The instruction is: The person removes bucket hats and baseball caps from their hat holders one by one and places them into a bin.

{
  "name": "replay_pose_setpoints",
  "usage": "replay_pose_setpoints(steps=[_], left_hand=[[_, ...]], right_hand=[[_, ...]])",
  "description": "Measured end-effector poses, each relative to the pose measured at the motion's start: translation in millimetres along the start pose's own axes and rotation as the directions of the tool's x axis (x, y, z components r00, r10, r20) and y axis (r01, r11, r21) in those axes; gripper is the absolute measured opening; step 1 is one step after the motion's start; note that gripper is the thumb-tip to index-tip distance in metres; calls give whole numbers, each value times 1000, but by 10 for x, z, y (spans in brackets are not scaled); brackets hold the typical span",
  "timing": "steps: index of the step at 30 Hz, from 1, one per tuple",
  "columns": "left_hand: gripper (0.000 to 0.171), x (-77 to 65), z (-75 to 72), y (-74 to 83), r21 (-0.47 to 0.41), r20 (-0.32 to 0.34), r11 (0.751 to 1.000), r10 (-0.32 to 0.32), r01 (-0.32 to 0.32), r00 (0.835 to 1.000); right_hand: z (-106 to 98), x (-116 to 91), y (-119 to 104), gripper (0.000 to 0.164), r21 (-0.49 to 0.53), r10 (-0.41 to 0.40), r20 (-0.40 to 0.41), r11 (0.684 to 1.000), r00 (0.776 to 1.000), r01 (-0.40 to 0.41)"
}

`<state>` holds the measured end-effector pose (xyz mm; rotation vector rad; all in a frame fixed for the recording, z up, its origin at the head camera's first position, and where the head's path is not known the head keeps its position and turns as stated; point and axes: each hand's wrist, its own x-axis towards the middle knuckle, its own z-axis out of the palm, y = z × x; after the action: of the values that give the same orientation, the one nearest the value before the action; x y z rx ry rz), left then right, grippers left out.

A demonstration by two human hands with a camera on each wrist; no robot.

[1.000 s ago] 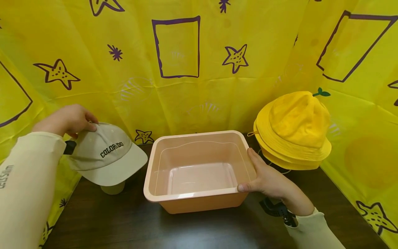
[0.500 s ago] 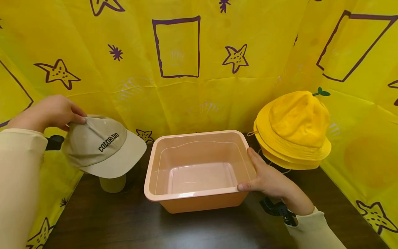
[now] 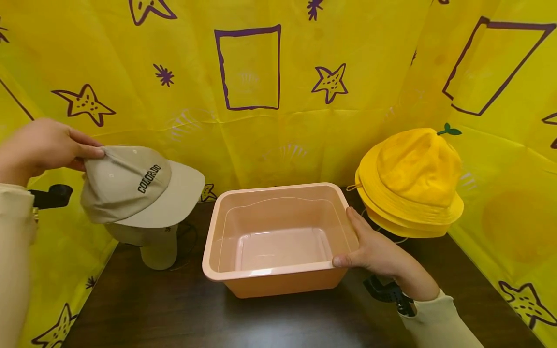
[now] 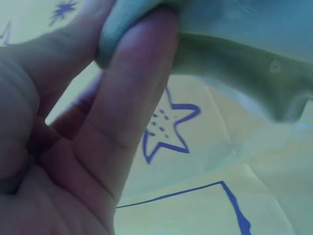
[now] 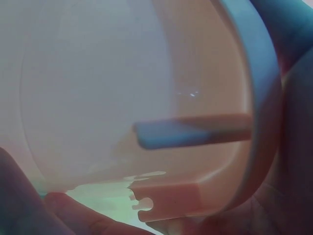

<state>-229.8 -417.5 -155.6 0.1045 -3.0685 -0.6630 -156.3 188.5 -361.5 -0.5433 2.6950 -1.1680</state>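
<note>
My left hand point(image 3: 48, 147) pinches the back of the crown of a beige baseball cap point(image 3: 124, 188) with COLORADO lettering. The cap is raised and tilted, its brim toward the basin. Beneath it another light cap point(image 3: 130, 235) shows on a pale stand point(image 3: 159, 250). In the left wrist view, thumb and fingers squeeze the cap fabric point(image 4: 220, 54) at its edge. My right hand point(image 3: 376, 253) grips the near right corner of a pink plastic basin point(image 3: 278, 285), thumb on the front rim. The right wrist view shows the basin's rim point(image 5: 259, 73) close against the palm.
Yellow bucket hats point(image 3: 411, 179), the top one with a green sprout, sit stacked at the right behind my right hand. A dark wooden table point(image 3: 278, 324) lies under everything. Yellow patterned cloth point(image 3: 248, 140) stands behind and along both sides.
My left hand has pulled the COLORADO cap up and leftward, uncovering part of the cap beneath and more of the stand. The right hand and basin have stayed nearly in place.
</note>
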Motion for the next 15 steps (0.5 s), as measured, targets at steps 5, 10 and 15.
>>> replay_pose_setpoints(steps=[5,10,15], left_hand=[[27,-58,-90,4,-230,-120,972,-67,38,991],[13,-104,-183,72,-391,-90,915,-145,99,985],[17,-182,-159,274,-533,-107,844,-145,67,984]], right_hand=[[4,1,5,130,-10,1,-2,1000,1000,-1],[9,-5,13,129,-19,5,-4,1000,1000,-5],[11,2,23,129,-9,-1,-3,1000,1000,1]])
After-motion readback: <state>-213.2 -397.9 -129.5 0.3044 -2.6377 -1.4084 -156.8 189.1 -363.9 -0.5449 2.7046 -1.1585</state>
